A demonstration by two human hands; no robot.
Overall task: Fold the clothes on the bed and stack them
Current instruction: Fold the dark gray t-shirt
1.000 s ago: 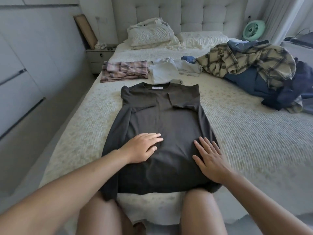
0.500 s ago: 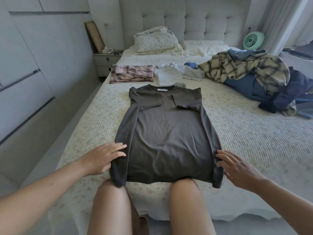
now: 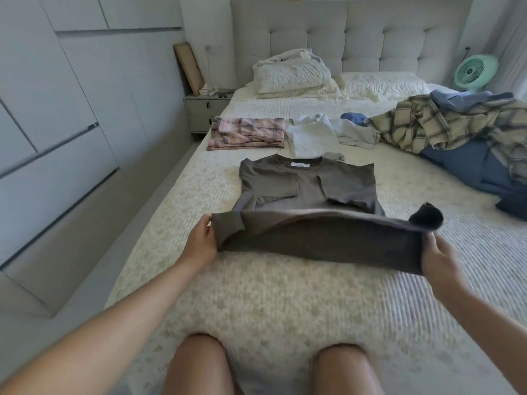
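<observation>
a person stands at the foot of a bed [image 3: 285, 295], knees against its edge, with both arms reaching forward. a dark grey t-shirt [image 3: 308, 186] lies flat in the middle of the bed, collar toward the headboard and both short sleeves already turned in over the chest. the left hand [image 3: 201, 243] pinches the shirt's bottom left corner, fingers curled round the cloth. the right hand [image 3: 437, 260] grips the bottom right corner the same way, and a loose bit of hem sticks up above it. between the two hands the hem is lifted off the bed and stretched in a taut band, hanging just above the lower half of the shirt.

the step in hand looks like the lengthwise fold, bringing the hem up toward the collar. the next move probably calls for carrying both corners forward evenly, laying the hem level with the shoulders, then letting go and smoothing the cloth.

beyond the shirt, near the pillows, a folded pink plaid garment [image 3: 248, 134] lies on the left with a white garment [image 3: 312, 136] just beside it. a heap of unfolded clothes [image 3: 456, 129], among them a tan plaid shirt and dark blue pieces, sits on the right side of the bed, so much of the task seems still to be done. the finished shirt would most likely go with the folded pieces.
</observation>
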